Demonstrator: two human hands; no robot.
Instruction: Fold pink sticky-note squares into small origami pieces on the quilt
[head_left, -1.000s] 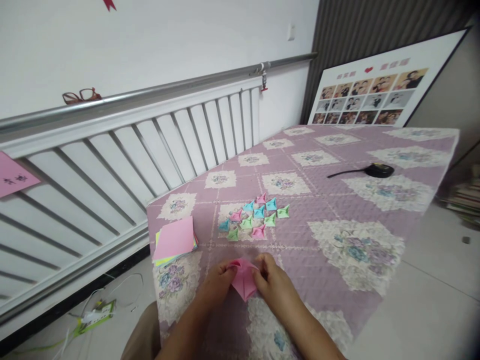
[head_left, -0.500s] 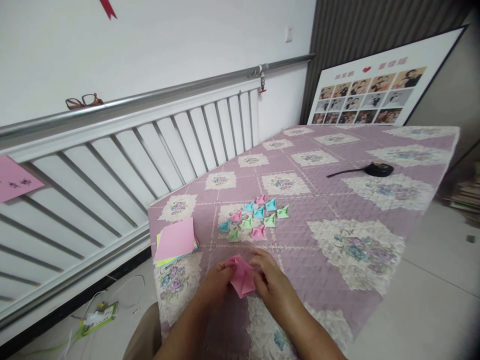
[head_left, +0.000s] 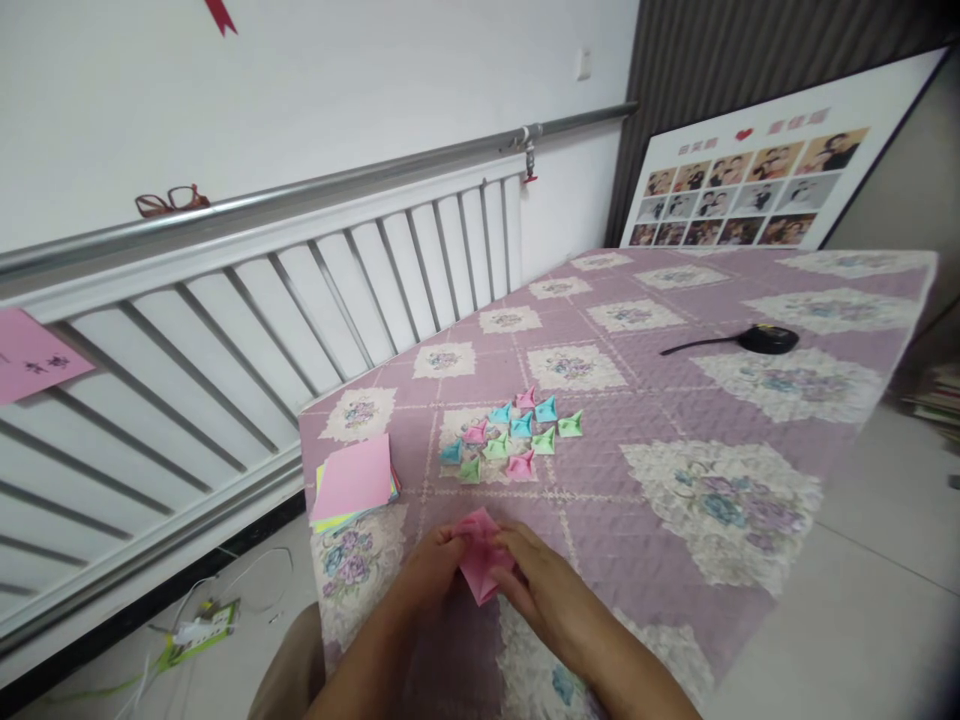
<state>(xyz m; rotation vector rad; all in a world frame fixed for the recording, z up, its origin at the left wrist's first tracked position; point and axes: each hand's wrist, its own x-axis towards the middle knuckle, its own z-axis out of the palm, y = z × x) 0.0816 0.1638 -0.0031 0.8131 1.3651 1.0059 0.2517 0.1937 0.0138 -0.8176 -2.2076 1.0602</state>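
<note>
Pink paper (head_left: 478, 568), folded into a pointed shape, sits between the two hands near the close edge of the floral tablecloth (head_left: 592, 475), its lower corner pointing toward the person. The left hand (head_left: 433, 565) pinches its left side, thumb on the near face. The right hand (head_left: 541, 585) touches the right side with thumb and fingers spread apart over the paper; whether they grip it or only press on it, I cannot tell.

Thin layers look like the main weakness: a tear could start at a crease if the hands pull unevenly, and a flap could fold off-line if the left thumb slips. Pressing too hard before the edges match would probably set a crooked crease.

Just beyond the hands stand small folded pieces (head_left: 520, 466) in pink, blue and green, grouped closely; a careless forward sweep of the knuckles could knock or flatten the nearest. The stack of coloured sheets (head_left: 354, 478) lies to the left, apart from the left wrist, so a nudge there seems less likely
</note>
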